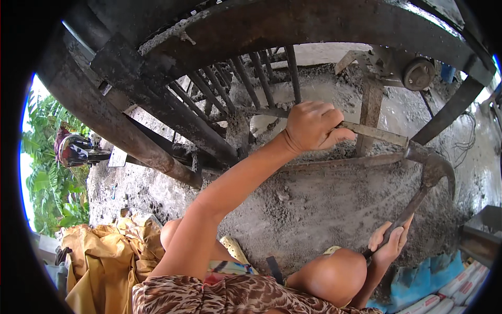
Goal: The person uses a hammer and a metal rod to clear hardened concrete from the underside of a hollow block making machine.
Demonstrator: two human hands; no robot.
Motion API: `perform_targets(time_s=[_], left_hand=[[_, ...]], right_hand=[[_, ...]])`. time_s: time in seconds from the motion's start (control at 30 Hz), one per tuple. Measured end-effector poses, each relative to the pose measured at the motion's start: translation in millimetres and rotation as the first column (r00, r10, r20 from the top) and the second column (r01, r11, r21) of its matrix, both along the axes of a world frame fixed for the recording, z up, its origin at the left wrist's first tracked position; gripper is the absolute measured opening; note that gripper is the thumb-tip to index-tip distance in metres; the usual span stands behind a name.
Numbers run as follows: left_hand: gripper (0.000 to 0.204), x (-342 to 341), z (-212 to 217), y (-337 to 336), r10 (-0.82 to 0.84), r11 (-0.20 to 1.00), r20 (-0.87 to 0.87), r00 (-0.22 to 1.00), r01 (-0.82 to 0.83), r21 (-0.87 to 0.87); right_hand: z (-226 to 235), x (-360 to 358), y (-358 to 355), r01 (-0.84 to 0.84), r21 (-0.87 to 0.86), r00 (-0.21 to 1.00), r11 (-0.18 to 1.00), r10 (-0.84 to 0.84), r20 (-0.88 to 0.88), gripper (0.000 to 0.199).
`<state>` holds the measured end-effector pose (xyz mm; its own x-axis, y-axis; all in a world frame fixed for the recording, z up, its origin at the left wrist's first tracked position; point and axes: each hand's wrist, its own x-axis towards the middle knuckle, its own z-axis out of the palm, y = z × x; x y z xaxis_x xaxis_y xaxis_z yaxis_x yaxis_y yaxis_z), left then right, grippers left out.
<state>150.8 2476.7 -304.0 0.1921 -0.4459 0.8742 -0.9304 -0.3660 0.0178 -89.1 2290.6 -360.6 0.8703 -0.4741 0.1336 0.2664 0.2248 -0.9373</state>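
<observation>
Outdoors at the far left, green plants (49, 172) with broad leaves grew behind a parked motorcycle (78, 150). A crumpled yellow sheet (112, 256) lay in front of them. Next came a heavy, dark metal frame (193, 125) that arched overhead, a row of thin bars (244, 81) slanting across its opening. Below spread the ground (314, 201), grey, rough and dusty, strewn with crumbs and lumps. The person sat low over it, knees bare, in brown patterned clothing (235, 293). The left hand (316, 125) was near the middle, its fingers wrapped tightly around a narrow flat bar (377, 134) that pointed right, just above the ground. To its right, low beside a knee, the right hand (389, 242) had its fingers curled around the handle of a hammer (431, 175), whose dark head stood at the bar's end; actual contact could not be told. Farther right were a wrinkled blue sheet (430, 277), stacked pale sacks (463, 288) and a dark metal box (483, 227)
</observation>
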Motion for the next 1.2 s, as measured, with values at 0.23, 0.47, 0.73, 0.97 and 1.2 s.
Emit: perform_targets(time_s=[0.23, 0.47, 0.73, 0.97, 1.2], left_hand=[[0.042, 5, 1, 2, 0.071, 0.997, -0.036, 0.997, -0.071, 0.002], [0.042, 11, -1, -7, 0.013, 0.997, 0.071, 0.997, -0.008, -0.076], [0.043, 10, 2, -1, 0.072, 0.996, 0.013, 0.997, -0.071, -0.058], [0.043, 8, 8, 6, 0.042, 0.987, -0.014, 0.999, -0.043, -0.157], [0.043, 4, 3, 14, 0.077, 0.994, -0.039, 0.996, -0.080, -0.075]], right_hand=[[5, 2, 3, 0.044, 0.014, 0.998, 0.999, -0.043, -0.034, 0.056], [35, 20, -2, 0.124, -0.030, 0.985, 0.992, -0.120, 0.124, 0.066], [34, 22, 1, -0.048, -0.071, 0.987, 0.996, 0.058, 0.150, 0.064], [38, 22, -3, 0.117, 0.098, 0.943, 0.988, -0.141, 0.301, 0.064], [44, 17, 9, -0.067, -0.278, 0.997, 0.958, 0.074, 0.014, 0.069]])
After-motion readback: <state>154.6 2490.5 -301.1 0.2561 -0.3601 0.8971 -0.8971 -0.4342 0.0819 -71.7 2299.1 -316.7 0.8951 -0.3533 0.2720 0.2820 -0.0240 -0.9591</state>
